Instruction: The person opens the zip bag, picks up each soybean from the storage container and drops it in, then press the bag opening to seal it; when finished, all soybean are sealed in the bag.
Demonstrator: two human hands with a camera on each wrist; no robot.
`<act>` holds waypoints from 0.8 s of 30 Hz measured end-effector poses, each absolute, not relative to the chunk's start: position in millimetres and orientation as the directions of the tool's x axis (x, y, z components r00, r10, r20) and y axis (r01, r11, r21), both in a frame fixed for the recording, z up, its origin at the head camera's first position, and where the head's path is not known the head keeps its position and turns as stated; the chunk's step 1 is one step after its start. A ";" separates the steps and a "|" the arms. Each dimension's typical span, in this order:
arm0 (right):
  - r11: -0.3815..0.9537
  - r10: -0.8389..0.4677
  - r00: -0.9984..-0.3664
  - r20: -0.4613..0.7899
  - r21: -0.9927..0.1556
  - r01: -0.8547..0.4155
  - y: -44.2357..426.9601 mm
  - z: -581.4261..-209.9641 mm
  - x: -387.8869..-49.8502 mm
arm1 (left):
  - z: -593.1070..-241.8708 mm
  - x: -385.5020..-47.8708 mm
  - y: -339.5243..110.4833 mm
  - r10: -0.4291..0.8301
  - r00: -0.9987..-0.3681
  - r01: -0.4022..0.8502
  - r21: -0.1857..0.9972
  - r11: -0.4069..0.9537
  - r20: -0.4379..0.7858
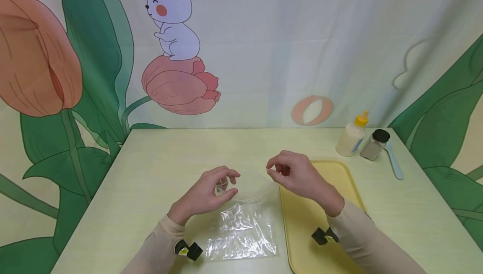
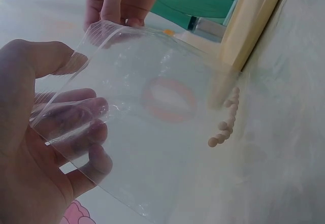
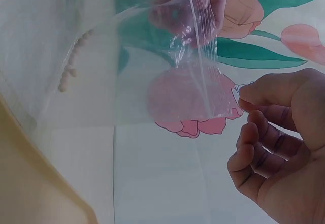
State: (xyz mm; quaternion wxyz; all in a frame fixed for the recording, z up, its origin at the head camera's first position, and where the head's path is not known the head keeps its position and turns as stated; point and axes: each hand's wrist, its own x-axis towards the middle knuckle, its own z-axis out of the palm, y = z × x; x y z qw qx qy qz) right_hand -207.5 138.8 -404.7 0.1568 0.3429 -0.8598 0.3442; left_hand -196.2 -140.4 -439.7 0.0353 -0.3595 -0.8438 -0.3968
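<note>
A clear zip bag [image 2: 137, 117] spreads between my two hands, several small beige balls [image 2: 231, 115] lined up along its lower part. My left hand [image 1: 209, 192] is at one end of the bag's mouth, its thumb and bent fingers holding the film; in the left wrist view those fingers show through the plastic. Thumb and index finger of my right hand [image 1: 302, 177] meet at the opposite corner of the mouth, where they seem to pinch the film edge. Creased shiny plastic [image 1: 241, 234] shows below the hands; I cannot tell whether it belongs to the same bag.
Under the right forearm lies a yellow tray [image 1: 298, 223]. A white bottle with a yellow nozzle [image 1: 351, 137], a small jar with a black lid [image 1: 375, 144] and a pale blue spoon [image 1: 394, 163] are at the back right. Behind the table hangs a printed curtain [image 1: 245, 47].
</note>
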 end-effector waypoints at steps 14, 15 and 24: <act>0.497 -0.497 -0.701 0.511 -0.495 -0.713 131.3 -403.7 -200.3 | -438.4 -196.1 -140.1 0.583 -0.742 0.623 0.661 0.419 0.330; 0.495 -0.498 -0.700 0.512 -0.495 -0.714 130.9 -403.4 -199.9 | -438.1 -196.1 -140.1 0.583 -0.742 0.623 0.661 0.419 0.330; 0.494 -0.501 -0.703 0.505 -0.500 -0.711 130.2 -404.0 -199.0 | -437.8 -195.7 -140.1 0.584 -0.744 0.620 0.661 0.422 0.325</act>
